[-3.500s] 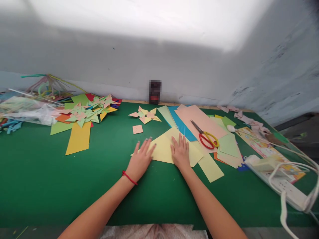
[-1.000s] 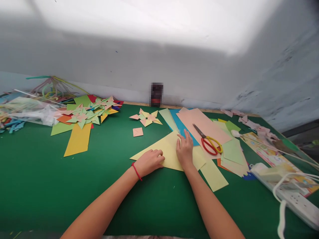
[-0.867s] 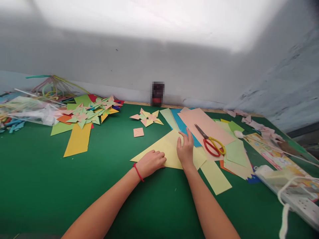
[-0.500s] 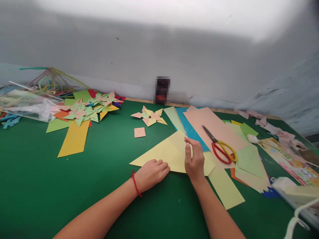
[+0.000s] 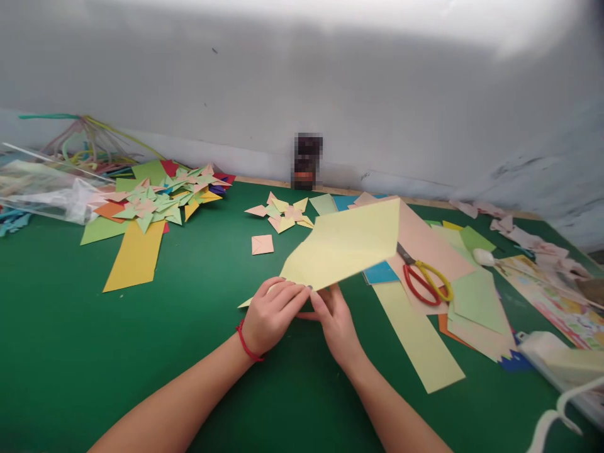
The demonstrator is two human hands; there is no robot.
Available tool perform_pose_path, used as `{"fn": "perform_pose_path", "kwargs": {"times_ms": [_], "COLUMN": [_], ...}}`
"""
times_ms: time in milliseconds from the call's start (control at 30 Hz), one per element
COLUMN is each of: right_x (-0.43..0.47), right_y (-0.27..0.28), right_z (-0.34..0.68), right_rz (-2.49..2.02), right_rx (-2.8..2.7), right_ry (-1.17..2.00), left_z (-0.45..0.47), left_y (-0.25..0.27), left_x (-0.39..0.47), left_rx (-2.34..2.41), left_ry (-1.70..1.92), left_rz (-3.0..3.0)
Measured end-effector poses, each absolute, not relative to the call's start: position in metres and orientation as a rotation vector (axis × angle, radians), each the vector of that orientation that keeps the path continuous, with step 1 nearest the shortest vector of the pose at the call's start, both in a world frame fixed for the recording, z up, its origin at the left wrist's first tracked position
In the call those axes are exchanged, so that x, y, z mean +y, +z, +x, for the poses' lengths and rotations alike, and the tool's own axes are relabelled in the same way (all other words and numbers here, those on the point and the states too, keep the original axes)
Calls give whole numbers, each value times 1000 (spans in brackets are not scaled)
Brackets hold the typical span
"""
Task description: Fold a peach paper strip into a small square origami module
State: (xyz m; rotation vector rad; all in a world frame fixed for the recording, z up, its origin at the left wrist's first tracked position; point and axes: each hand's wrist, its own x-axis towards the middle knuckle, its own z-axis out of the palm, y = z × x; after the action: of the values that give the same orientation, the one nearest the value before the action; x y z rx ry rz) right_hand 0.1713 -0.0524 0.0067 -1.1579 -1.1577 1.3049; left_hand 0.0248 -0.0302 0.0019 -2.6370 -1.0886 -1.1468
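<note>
A pale yellow sheet of paper [image 5: 349,242] is lifted and tilted above the table, its right part raised and a narrow point low at the left. My left hand [image 5: 278,314], with a red cord at the wrist, is closed on the sheet's lower left part. At the lower edge my right hand [image 5: 336,321] grips the same sheet between thumb and fingers; some fingertips are hidden under it. Beyond the sheet lie a folded paper star [image 5: 284,214] in pink, yellow and green and a small folded pink square [image 5: 262,244].
Scissors with red and yellow handles [image 5: 428,283] lie on pink paper at the right, beside a pale yellow strip [image 5: 419,340] and green sheets [image 5: 479,302]. Folded stars [image 5: 155,204], a mustard strip [image 5: 134,258] and a plastic bag [image 5: 56,195] are at the left. A wall stands behind.
The yellow sheet, flat and folded into a triangle before, is raised and opened up on its right side. My right hand has moved left and down to grip its lower edge, near my left hand.
</note>
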Motion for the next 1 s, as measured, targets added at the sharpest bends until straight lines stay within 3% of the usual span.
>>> {"fn": "perform_pose_path", "kwargs": {"times_ms": [167, 333, 467, 567, 800, 1000], "right_x": [-38, -17, -12, -11, -4, -13], "right_y": [-1, -3, -7, -14, -25, -15], "right_z": [185, 213, 219, 217, 223, 221], "right_rz": [-1156, -1004, -957, -1040, -1222, -1221], "right_rx": [-808, -773, -814, -856, -775, -1017], "right_ry": [1403, 1421, 1446, 1411, 1103, 1030], "left_z": [36, 25, 18, 19, 19, 15], "left_y": [-4, -3, -4, -6, -7, -5], "left_x": [-30, -10, 2, 2, 0, 4], "left_rx": [-1217, -1975, -2448, -2467, -2485, -2255], "left_ry": [-1164, -1692, -2068, -2192, -2085, -2342], "left_rz": [-2755, -2481, -2774, -3018, -3310, -2971]}}
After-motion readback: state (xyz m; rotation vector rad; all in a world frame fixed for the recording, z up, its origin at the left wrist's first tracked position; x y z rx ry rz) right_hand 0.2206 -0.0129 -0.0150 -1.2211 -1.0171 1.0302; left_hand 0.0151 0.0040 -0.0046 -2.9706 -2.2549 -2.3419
